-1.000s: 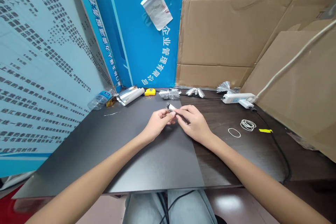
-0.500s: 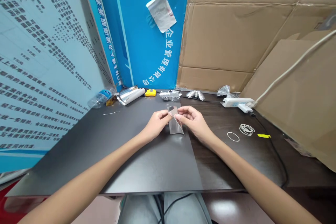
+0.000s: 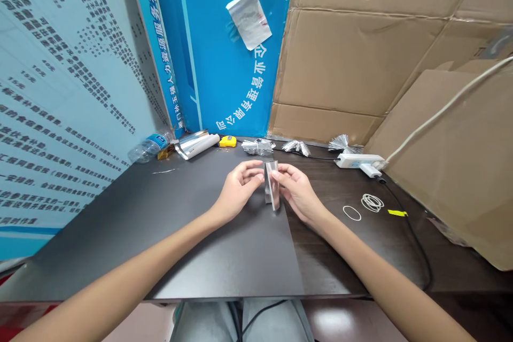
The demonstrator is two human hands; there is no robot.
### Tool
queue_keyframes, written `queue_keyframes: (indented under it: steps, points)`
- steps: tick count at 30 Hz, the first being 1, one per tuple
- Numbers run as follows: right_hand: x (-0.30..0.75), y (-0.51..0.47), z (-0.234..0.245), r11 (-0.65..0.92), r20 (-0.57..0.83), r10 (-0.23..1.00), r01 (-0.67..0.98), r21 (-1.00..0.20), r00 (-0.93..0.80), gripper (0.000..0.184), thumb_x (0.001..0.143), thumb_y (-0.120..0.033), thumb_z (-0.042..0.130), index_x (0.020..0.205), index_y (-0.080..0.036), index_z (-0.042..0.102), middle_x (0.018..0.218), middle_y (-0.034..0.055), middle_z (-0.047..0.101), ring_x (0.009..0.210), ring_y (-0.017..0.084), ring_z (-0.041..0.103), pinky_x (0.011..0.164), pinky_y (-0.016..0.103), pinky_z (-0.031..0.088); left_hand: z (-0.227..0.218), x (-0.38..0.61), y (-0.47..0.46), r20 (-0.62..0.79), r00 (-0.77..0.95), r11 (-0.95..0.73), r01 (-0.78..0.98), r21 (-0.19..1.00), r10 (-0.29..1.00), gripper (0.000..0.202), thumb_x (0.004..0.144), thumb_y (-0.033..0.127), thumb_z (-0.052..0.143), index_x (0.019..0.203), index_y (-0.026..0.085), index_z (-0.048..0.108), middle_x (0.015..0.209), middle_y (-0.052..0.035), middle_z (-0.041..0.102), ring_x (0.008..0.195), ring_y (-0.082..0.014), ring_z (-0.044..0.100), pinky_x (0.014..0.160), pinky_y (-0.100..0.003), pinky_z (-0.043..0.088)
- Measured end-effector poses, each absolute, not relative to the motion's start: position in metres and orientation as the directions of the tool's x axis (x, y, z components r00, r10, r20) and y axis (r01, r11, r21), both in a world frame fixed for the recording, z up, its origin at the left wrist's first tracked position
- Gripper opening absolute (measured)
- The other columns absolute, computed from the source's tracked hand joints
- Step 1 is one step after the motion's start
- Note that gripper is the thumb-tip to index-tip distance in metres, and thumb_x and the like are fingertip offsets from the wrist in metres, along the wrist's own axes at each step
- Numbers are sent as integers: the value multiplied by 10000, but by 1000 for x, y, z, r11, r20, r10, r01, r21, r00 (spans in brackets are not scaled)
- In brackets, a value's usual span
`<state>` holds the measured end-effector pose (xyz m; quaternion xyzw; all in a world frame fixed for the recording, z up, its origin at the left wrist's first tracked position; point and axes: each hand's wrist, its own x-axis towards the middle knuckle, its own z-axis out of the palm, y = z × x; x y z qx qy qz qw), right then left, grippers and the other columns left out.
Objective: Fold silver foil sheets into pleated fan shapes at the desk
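A folded strip of silver foil (image 3: 271, 185) stands nearly upright between my hands, above the black mat. My right hand (image 3: 296, 193) pinches its right side with the thumb and fingers. My left hand (image 3: 238, 191) is curled, its fingertips right beside the strip's left edge and not visibly gripping it. The lower end of the strip shows below my fingers. Part of its right side is hidden by my right hand.
A black mat (image 3: 200, 240) lies on a dark wood table (image 3: 340, 262). Along the back are a foil roll (image 3: 196, 145), a yellow tape measure (image 3: 227, 141), foil tinsel bundles (image 3: 258, 146), and a power strip (image 3: 358, 160). Rubber bands (image 3: 372, 203) lie at right.
The foil has turned from a short, flat piece to a longer tilted strip, and now stands nearly upright. My hands have moved slightly apart. The view has tilted slightly.
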<state>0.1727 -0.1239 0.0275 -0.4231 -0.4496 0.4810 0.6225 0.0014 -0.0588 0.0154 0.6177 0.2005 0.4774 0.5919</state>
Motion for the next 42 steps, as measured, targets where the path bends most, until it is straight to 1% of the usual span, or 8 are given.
queue_keyframes:
  steps: [4, 9, 14, 18, 20, 22, 30, 42]
  points:
    - [170, -125, 29, 166, 137, 983, -272, -948, 122, 493, 745, -463, 923, 1076, -184, 687, 843, 13, 697, 657, 126, 627, 579, 251, 539, 15, 2, -60, 374, 482, -260, -288, 922, 792, 368, 854, 391, 828, 1106, 137, 740, 1124, -122, 777, 1008, -227, 738, 960, -359, 572]
    - [169, -125, 27, 156, 140, 987, -278, -948, 75, 485, 764, -463, 913, 1109, -190, 709, 820, 9, 673, 638, 123, 597, 549, 249, 518, 13, 1, -61, 382, 468, -272, -287, 919, 797, 361, 845, 407, 840, 1083, 146, 766, 1100, -113, 792, 982, -230, 746, 939, -364, 584]
    - [168, -123, 25, 184, 169, 982, -260, -948, 81, 431, 768, -462, 907, 1057, -197, 728, 904, 26, 678, 685, 131, 594, 567, 260, 536, 14, 2, -63, 409, 442, -314, -274, 909, 799, 321, 848, 415, 838, 1038, 160, 793, 1072, -98, 804, 971, -226, 750, 921, -341, 588]
    - [169, -122, 21, 242, 227, 969, -205, -948, 96, 381, 789, -440, 894, 1047, -209, 736, 988, 40, 697, 831, 151, 642, 733, 273, 564, 17, 1, -64, 427, 391, -356, -243, 903, 816, 298, 862, 425, 819, 997, 160, 805, 1044, -94, 809, 943, -226, 751, 885, -327, 593]
    - [169, -121, 20, 307, 290, 948, -140, -941, 130, 376, 788, -430, 895, 1062, -223, 741, 1042, 44, 709, 944, 174, 660, 849, 294, 561, 18, 0, -64, 432, 378, -369, -230, 900, 819, 289, 861, 423, 819, 985, 162, 805, 1020, -87, 810, 924, -221, 750, 870, -319, 595]
    - [170, -122, 20, 369, 354, 920, -64, -927, 165, 356, 803, -437, 881, 1063, -233, 751, 1032, 41, 716, 975, 186, 661, 896, 312, 551, 18, -1, -65, 449, 375, -396, -213, 893, 811, 277, 867, 421, 813, 974, 165, 805, 998, -79, 809, 911, -216, 747, 860, -311, 594]
    - [165, -134, 34, 447, 462, 860, 118, -887, 216, 282, 837, -473, 835, 993, -249, 763, 936, 41, 722, 867, 200, 662, 797, 343, 572, 21, -3, -70, 545, 349, -521, -170, 837, 762, 222, 903, 400, 783, 960, 186, 804, 990, -59, 796, 918, -201, 735, 867, -299, 586]
    - [164, -137, 35, 503, 529, 824, 169, -848, 200, 155, 900, -398, 786, 936, -248, 765, 943, 41, 728, 890, 193, 672, 809, 328, 568, 23, -4, -73, 581, 350, -581, -115, 805, 735, 223, 941, 406, 742, 952, 191, 798, 961, -50, 787, 884, -188, 717, 834, -285, 574]
